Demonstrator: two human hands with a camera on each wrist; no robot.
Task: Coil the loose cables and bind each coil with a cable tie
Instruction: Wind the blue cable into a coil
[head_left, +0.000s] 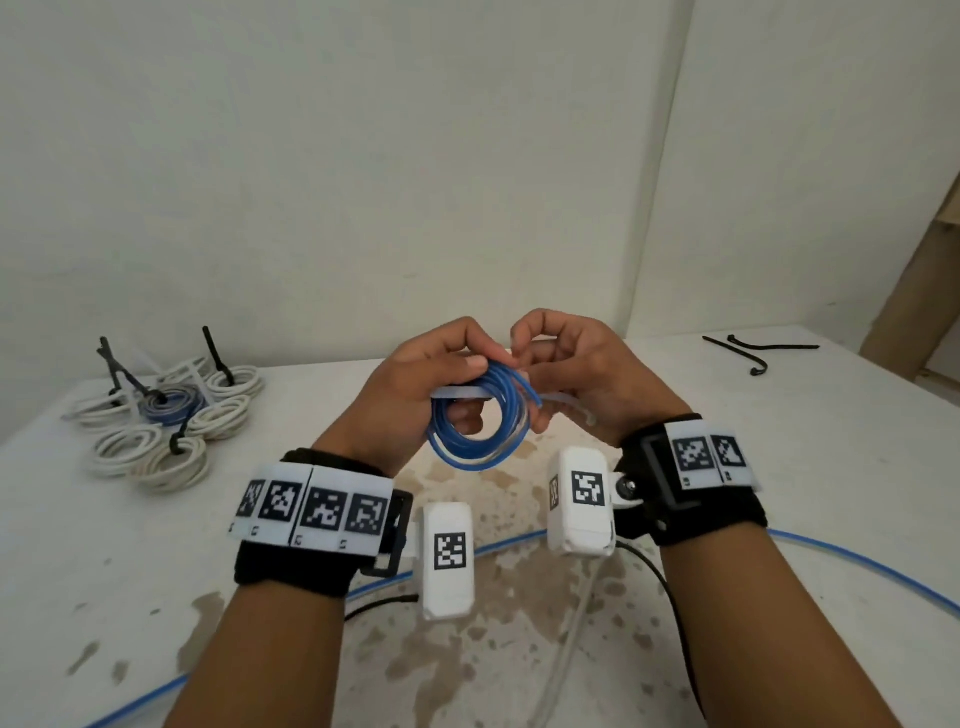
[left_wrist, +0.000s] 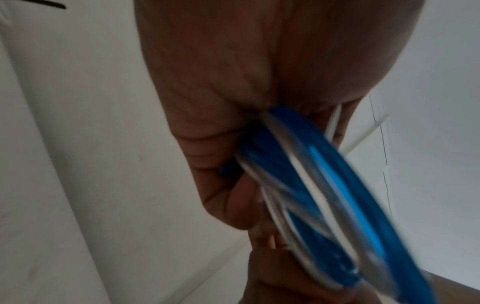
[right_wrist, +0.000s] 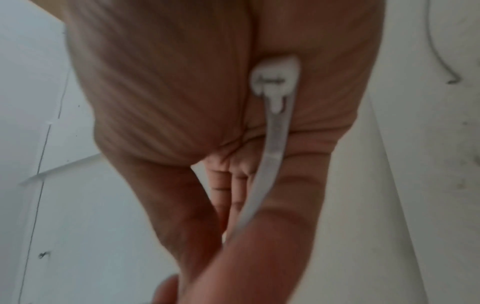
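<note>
Several tied coils (head_left: 166, 415) piled on desk (head_left: 130, 545); my left grip (head_left: 415, 387) holds blue coil (head_left: 478, 431), right grip (head_left: 571, 364) pinches white tie (right_wrist: 272, 131), not yet cinched; loose cable (head_left: 857, 561) left.

The right hand (head_left: 571, 374) hides where the white tie (head_left: 563, 404) meets the blue coil (head_left: 478, 431). Both wrist views are blurred; a loose blue cable (head_left: 857, 564) leaves the picture's edges.

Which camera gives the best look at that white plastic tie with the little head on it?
The right wrist view: the white cable tie fills the frame, head against the right hand, strap running toward the fingers. The head view shows only its strap crossing the blue coil and its head below the right hand. The left wrist view shows a thin white sliver, possibly the tie.
</note>
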